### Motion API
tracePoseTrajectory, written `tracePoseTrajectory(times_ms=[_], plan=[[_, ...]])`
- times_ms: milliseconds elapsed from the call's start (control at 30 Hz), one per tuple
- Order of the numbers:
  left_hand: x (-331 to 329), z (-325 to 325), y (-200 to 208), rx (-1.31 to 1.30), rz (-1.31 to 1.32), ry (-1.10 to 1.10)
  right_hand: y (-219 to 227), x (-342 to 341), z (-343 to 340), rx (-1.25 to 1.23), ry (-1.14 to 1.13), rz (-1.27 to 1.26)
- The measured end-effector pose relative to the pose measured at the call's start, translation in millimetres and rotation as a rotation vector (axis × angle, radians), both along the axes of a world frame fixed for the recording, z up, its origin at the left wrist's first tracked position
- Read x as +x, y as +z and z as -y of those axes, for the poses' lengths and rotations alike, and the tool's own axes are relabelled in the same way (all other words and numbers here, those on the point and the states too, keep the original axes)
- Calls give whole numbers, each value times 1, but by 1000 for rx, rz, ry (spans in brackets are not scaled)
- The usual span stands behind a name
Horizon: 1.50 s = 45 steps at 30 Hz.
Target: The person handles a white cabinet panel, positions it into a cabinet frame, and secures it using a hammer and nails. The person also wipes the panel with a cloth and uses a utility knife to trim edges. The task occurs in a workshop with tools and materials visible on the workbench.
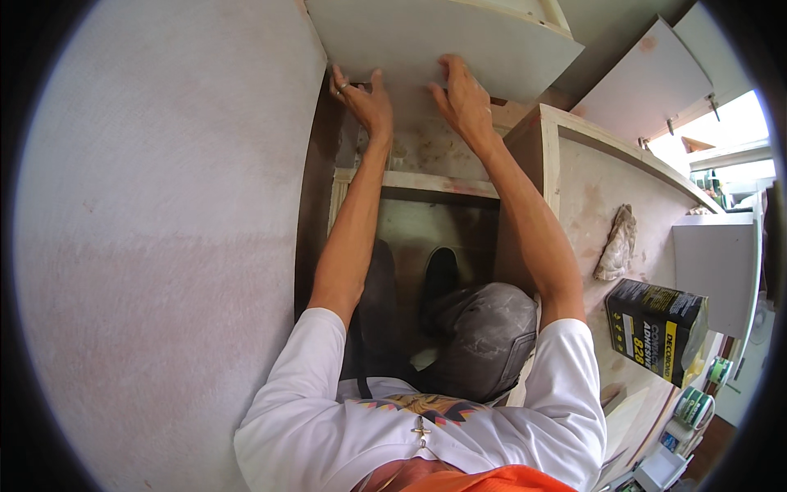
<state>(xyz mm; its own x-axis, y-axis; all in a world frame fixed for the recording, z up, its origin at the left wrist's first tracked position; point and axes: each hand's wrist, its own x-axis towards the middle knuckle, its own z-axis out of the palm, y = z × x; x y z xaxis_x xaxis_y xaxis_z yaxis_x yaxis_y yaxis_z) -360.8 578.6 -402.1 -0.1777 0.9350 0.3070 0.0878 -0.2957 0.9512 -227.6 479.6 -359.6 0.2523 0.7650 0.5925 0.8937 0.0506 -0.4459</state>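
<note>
Both my arms reach up to a smooth pale panel (426, 41) on the front of a raised wooden cabinet frame (556, 15). My left hand (369, 105), with a ring on one finger, is at the panel's lower left edge, its fingers apart. My right hand (467, 100) rests its fingertips on the panel's face, thumb spread away from the bent fingers. Neither hand visibly holds anything. Below them is a lower wooden cabinet frame (438, 184) with an open front, and my dark shoe (441, 271) stands by it.
A large whitish wall panel (164, 221) stands close on my left. To the right, a stained wooden worktop (586, 176) carries a crumpled cloth or glove (617, 243) and a black and yellow tin (656, 328). Loose pale panels (648, 78) lean at the far right.
</note>
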Motion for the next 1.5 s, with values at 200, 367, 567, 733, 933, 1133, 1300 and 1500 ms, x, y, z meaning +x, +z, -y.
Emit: tracePoseTrajectory(times_ms=[200, 367, 567, 733, 933, 1133, 1300, 1500], plan=[[4, -9, 3, 74, -165, 68, 4, -3, -1, -35, -24, 1], [5, -10, 13, 72, -99, 52, 4, -3, -2, -78, -19, -10], [11, -3, 62, 313, -237, 51, 2, -1, 0, -95, -29, -20], [4, -2, 73, 397, -301, 24, 2, -2, 0, -88, -12, -21], [0, -11, 101, 377, -183, 20, 5, -6, 1, -127, -8, -43], [6, -21, 102, 408, -235, 77, 0, 2, 5, -80, -8, -9], [-13, -24, 97, 469, -301, 24, 21, 3, 7, -18, 5, -237], [3, 8, 114, 586, -360, -27, 38, 19, 22, 81, -262, -466]])
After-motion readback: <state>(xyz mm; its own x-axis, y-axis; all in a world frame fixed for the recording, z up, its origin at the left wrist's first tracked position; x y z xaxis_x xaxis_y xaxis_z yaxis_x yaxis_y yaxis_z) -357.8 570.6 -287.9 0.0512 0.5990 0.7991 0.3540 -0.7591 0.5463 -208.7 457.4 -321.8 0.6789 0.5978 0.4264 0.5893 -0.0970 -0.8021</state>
